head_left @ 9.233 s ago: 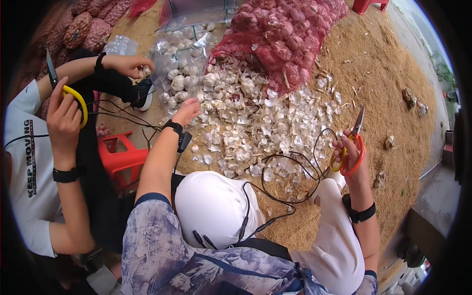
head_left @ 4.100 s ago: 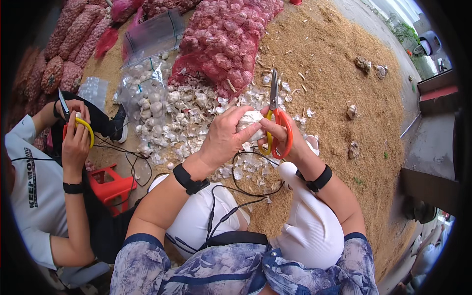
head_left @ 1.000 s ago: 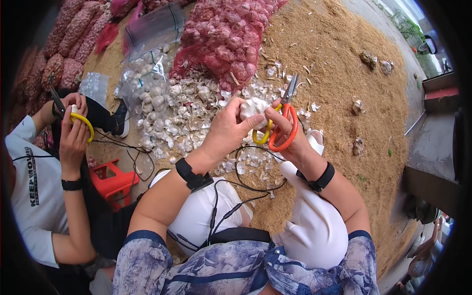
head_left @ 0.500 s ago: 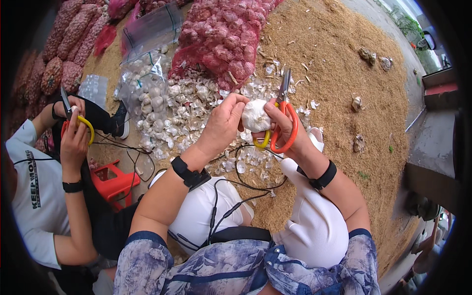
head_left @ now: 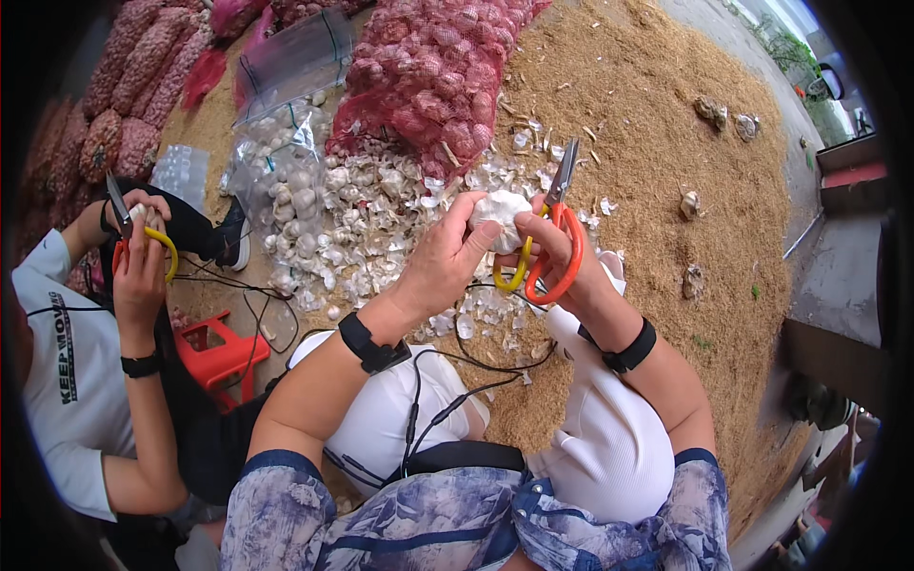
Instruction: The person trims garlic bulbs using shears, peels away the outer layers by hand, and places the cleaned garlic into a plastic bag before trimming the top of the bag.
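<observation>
Between my two hands is a white garlic bulb point(head_left: 498, 215). My left hand point(head_left: 447, 246) grips its left side, the thumb lying across the front. The fingertips of my right hand point(head_left: 568, 255) touch the bulb's right side. That same hand is closed round a pair of scissors point(head_left: 554, 238) with one orange and one yellow handle loop; the blades point up and away from the bulb. Below and beyond my hands, loose garlic bulbs and papery peelings point(head_left: 381, 228) cover the ground.
A red net sack of garlic point(head_left: 424, 81) lies ahead, beside a clear plastic bag of bulbs point(head_left: 295, 181). At left a co-worker's hand point(head_left: 143, 262) holds scissors near a red stool point(head_left: 224, 352). Black cables point(head_left: 447, 357) cross my lap. Tan husks point(head_left: 657, 143) spread to the right.
The garlic bulb has been turned in my fingers, and my left thumb now lies over its front. The scissors have tilted slightly to the right, still in my right hand.
</observation>
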The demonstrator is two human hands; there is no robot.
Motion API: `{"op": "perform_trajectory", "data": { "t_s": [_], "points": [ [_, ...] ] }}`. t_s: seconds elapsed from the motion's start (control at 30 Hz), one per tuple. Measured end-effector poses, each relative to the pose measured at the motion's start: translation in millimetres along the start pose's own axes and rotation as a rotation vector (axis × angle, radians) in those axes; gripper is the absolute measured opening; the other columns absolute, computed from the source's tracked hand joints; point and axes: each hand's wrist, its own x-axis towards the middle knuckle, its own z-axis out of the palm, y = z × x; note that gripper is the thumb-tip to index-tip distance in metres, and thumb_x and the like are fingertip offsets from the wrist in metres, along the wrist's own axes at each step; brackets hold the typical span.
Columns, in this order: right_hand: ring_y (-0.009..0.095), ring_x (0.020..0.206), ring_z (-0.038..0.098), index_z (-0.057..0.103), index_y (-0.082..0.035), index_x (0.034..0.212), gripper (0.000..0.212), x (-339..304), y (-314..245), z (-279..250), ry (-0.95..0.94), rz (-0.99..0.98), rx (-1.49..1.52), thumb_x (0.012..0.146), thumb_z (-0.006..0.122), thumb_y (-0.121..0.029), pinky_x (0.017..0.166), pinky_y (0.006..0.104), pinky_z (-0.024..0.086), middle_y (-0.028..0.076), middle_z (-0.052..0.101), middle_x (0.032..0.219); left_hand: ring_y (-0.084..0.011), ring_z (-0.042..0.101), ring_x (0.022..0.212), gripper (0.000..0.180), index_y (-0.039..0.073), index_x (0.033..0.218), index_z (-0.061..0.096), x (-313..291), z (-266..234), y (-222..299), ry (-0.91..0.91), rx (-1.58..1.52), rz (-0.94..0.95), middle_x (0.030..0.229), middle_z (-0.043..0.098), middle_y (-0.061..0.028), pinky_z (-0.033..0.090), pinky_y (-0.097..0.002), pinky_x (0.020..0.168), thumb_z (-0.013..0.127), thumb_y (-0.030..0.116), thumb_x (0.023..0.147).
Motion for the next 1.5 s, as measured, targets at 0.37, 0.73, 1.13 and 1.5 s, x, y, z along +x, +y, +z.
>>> {"op": "perform_trajectory", "data": {
  "t_s": [0.37,0.73,1.13,1.5],
  "points": [
    [0.018,0.094,0.068,0.055,-0.001,0.118,0.039,1.5,7.7,-4.9,0.014,0.194,0.302,0.092,0.063,-0.028,0.084,0.0305,0.059,0.012,0.065,0.112,-0.0193,0.063,0.088,0.032,-0.001,0.122,0.049,0.3,-0.7,6.8,0.027,-0.167,-0.186,0.099,0.065,-0.0145,0.050,-0.0342,0.077,0.043,0.024,0.103],
    [0.017,0.091,0.067,0.056,-0.003,0.115,0.036,-3.9,3.1,5.1,-0.045,0.191,0.234,0.092,0.065,-0.029,0.082,0.0286,0.059,0.008,0.064,0.104,-0.0116,0.059,0.080,0.036,-0.002,0.122,0.050,1.6,-2.5,-9.5,0.051,-0.158,-0.100,0.093,0.063,-0.0087,0.049,-0.0287,0.071,0.054,0.022,0.095],
    [0.018,0.083,0.068,0.049,-0.005,0.098,0.023,-0.6,20.4,8.2,0.077,-0.021,0.166,0.092,0.065,-0.019,0.077,0.0315,0.060,0.007,0.062,0.095,-0.0169,0.065,0.078,0.041,-0.001,0.128,0.045,3.3,-7.5,16.8,-0.028,0.335,-0.190,0.099,0.063,-0.0126,0.050,-0.0327,0.069,0.053,0.024,0.097],
    [0.021,0.079,0.068,0.045,-0.007,0.099,0.026,2.5,20.9,-1.6,0.062,0.059,0.278,0.087,0.068,-0.012,0.074,0.0358,0.060,0.007,0.061,0.093,-0.0447,0.058,0.093,0.037,-0.004,0.123,0.045,-1.4,-0.6,5.4,0.113,0.502,0.171,0.101,0.059,-0.0271,0.047,-0.0501,0.080,0.046,0.018,0.093]
  ]
}}
